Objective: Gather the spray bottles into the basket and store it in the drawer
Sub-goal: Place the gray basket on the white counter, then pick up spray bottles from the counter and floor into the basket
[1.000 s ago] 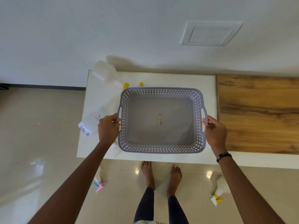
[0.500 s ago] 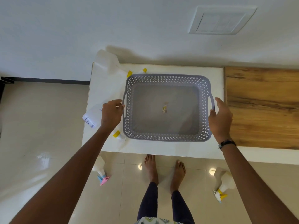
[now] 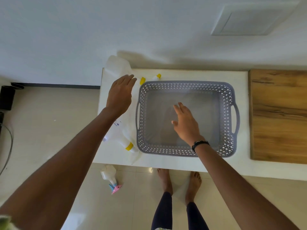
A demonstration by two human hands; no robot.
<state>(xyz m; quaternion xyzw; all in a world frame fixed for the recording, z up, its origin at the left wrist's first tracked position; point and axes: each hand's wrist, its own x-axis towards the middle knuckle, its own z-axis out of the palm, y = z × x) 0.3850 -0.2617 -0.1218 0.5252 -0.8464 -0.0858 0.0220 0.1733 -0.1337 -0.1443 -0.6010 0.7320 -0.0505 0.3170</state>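
A grey perforated basket with two side handles rests on the white table. Nothing shows inside it. My right hand hovers over its inside, fingers spread, holding nothing. My left hand reaches over the table's back left, open, just short of a white spray bottle with a yellow collar. A second white bottle with a yellow collar lies by the basket's left side. Another yellow cap shows behind the basket. A white bottle with a pink and blue nozzle lies on the floor.
A wooden top adjoins the table on the right. The wall runs close behind the table. My bare feet stand on the glossy tiled floor at the table's front edge. Dark objects and a cable sit at the far left.
Both hands have let go of the basket's handles. The left hand moved back toward the far-left bottle, and the right hand moved over the basket's inside. The basket now rests on the table.
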